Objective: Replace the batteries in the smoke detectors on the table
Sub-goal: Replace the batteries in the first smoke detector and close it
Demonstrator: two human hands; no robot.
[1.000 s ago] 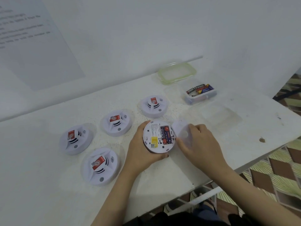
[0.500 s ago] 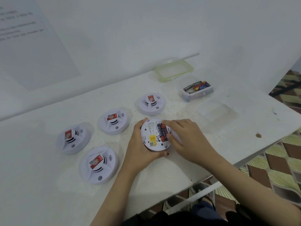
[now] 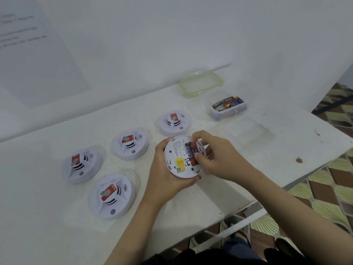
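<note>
A white smoke detector [image 3: 176,157] is tilted up off the table with its back facing me, showing a yellow sticker and an open battery bay. My left hand [image 3: 165,175] grips it from the left and below. The blue and red batteries [image 3: 191,153] lie in the bay. My right hand [image 3: 217,155] pinches them, index finger at the top end and thumb at the bottom end. Several other white detectors lie face up to the left, among them one [image 3: 174,121] just behind, one [image 3: 130,144] and one [image 3: 111,196].
A clear box of loose batteries [image 3: 228,109] stands at the back right, its green-rimmed lid [image 3: 201,83] behind it by the wall. An empty clear tray [image 3: 250,131] lies right of my hands. The table's front edge [image 3: 238,205] runs diagonally past my right forearm.
My right hand has put down the round white cover it held beside the detector and moved onto the battery bay. The detector has tilted up a little more.
</note>
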